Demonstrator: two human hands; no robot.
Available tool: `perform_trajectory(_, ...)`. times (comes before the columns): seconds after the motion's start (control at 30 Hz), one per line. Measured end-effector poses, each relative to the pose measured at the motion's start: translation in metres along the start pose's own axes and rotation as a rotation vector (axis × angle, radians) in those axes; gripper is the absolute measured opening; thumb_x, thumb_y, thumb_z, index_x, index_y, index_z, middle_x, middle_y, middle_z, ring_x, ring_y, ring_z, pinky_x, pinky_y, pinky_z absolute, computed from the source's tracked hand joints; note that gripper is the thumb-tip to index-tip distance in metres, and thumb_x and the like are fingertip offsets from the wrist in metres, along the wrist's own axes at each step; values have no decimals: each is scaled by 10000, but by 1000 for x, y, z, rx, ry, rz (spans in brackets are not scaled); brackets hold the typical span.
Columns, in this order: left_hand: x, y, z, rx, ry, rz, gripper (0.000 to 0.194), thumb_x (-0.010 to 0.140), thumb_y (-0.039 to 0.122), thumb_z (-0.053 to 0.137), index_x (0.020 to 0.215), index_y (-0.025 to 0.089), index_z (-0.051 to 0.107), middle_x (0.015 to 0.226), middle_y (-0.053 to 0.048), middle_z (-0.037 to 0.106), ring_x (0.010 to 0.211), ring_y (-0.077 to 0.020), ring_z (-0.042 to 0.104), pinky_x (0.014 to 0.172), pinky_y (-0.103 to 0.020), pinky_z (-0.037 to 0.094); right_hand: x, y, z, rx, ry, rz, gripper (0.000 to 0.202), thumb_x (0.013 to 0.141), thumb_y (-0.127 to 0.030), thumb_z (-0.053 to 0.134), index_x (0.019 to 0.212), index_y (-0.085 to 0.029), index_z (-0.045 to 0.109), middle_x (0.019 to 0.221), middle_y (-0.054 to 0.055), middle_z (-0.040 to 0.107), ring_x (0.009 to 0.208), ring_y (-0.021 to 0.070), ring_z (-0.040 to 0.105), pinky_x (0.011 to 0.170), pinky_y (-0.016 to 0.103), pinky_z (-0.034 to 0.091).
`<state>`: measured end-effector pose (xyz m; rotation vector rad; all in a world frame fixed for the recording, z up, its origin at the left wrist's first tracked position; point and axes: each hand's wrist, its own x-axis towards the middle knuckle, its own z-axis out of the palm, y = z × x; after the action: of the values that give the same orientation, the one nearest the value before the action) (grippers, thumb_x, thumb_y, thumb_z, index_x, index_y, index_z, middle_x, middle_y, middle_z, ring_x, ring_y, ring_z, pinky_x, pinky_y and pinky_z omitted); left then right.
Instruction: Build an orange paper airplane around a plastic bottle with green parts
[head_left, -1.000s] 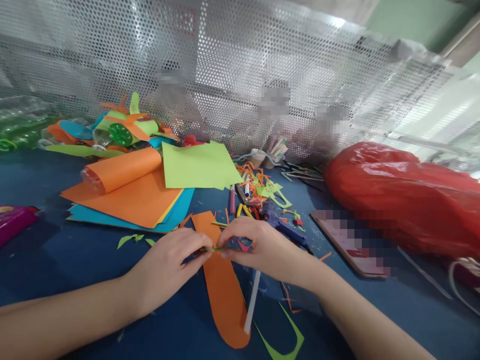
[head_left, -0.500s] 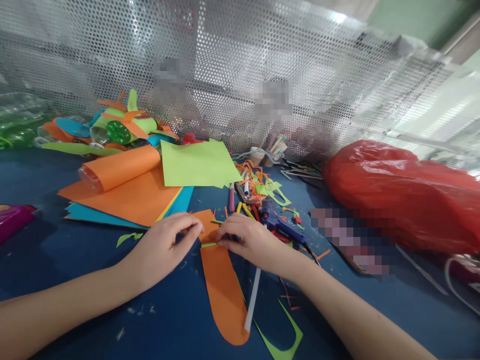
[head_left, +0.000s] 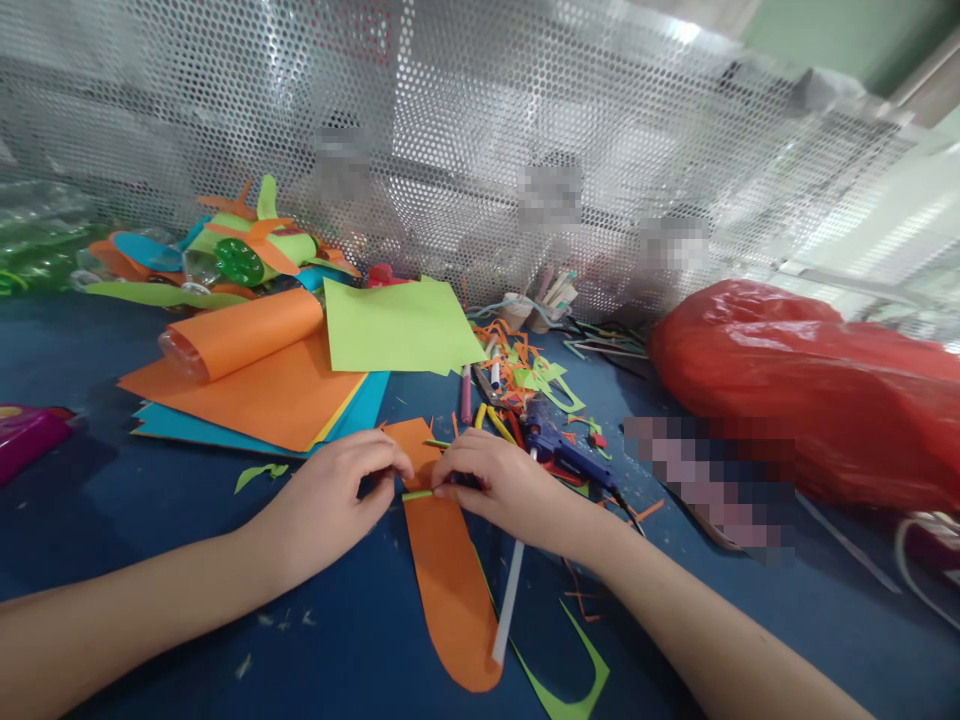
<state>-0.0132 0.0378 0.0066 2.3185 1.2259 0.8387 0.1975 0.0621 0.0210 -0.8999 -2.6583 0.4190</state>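
Note:
An orange paper piece [head_left: 450,590] with a rounded near end lies in front of me, and a thin green paper strip [head_left: 417,495] crosses it. My right hand [head_left: 502,485] pinches the strip's right end between thumb and fingers. Beside its left end, at the orange paper's edge, my left hand [head_left: 334,500] has its fingers curled in toward the thumb; what they hold, if anything, is hidden. A white glue stick [head_left: 510,600] sticks out of a blue glue gun [head_left: 566,450] behind my right hand and reaches over the orange paper.
Coloured paper sheets [head_left: 255,395] and a green sheet [head_left: 397,325] lie beyond my left hand. Paper scraps [head_left: 517,345] and markers [head_left: 466,395] lie ahead. A red plastic bag [head_left: 810,390] is at right. Bottle crafts [head_left: 255,245] stand against the perforated metal screen [head_left: 465,130].
My left fingertips have shifted slightly down and right, nearer the green strip's left end. My right hand keeps its pinch, and the orange paper lies almost as before.

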Motion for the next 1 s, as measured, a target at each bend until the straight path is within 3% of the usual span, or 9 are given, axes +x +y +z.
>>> perform_trajectory(0.3,-2,3,2,8,-24,20,165,782,95,499,787,206,622,853,-9,664,822,-161,607,745,-268,476,0,2,1,-1,-6,-11,79,845,-127,595,849,-175,659,820,33,642,811,161,550,754,276,429)
perform_trajectory(0.63,-3,-1,6,27,-137,114,143,846,134,549,821,186,680,862,-28,664,868,-177,589,813,-308,453,0,0,2,1,10,-15,83,822,-117,617,808,-178,671,800,33,644,798,165,560,735,278,443)
perform_trajectory(0.83,-5,-2,8,82,-140,223,210,894,176,503,809,173,695,853,-50,656,843,-187,572,837,-354,450,-3,2,-14,45,10,114,132,857,-144,576,886,-177,700,874,52,696,839,164,619,771,280,464)
perform_trajectory(1.0,-5,-3,9,82,-114,233,201,892,187,510,783,175,679,824,-45,648,824,-184,567,825,-350,455,-4,4,-23,100,30,242,85,822,-170,613,860,-180,688,825,21,705,756,147,636,700,251,471)
